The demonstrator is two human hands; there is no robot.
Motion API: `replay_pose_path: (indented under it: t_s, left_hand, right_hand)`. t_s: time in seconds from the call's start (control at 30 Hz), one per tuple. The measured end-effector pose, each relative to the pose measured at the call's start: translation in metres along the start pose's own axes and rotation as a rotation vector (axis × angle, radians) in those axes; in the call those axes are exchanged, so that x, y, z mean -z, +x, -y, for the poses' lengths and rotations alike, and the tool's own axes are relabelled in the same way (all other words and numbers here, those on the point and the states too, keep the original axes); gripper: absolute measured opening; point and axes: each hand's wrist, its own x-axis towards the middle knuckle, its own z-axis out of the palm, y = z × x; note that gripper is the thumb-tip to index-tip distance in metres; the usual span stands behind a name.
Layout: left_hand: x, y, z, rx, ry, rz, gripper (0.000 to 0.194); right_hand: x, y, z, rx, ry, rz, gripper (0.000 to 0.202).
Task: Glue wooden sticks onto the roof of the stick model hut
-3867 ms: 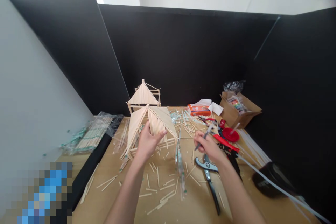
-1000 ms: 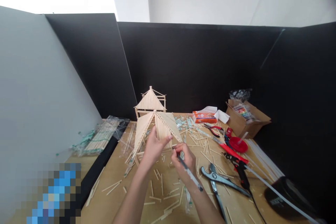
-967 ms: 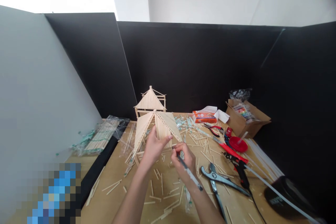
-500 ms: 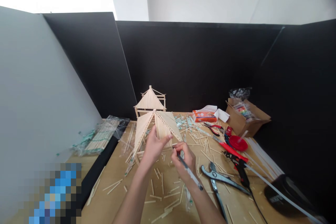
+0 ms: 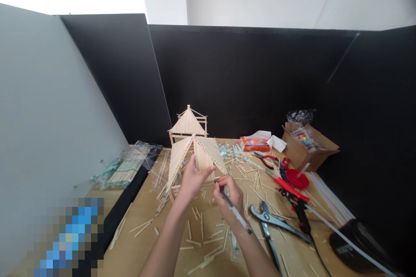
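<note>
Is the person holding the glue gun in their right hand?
No, the right hand holds a pen, while the glue gun lies on the table.

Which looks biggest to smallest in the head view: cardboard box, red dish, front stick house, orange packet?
1. Front stick house, by outline; the left hand covers part.
2. Cardboard box.
3. Orange packet and red dish: too alike to rank.

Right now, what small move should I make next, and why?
Probably make one small mark with the pen at the lower edge of the front roof: the right hand holds the pen tip close there, while the left hand holds the roof.
</note>
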Motion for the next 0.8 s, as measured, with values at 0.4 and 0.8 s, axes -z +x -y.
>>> replay_pose_path:
  t_s: [0.4,0.8]
  left_hand:
    - [0.0005,0.0008,-0.0014,-0.016,-0.023,0.012,0.049]
    - [0.0003,-0.0023,0.0054,-0.048,-0.069,-0.013,0.044]
  right_hand:
    - [0.0012,0.0002,-0.0002,0.007,-0.037,-0.018,0.007]
    - [0.0047,-0.0032,-0.0040,-0.059,-0.050,0.029,0.007]
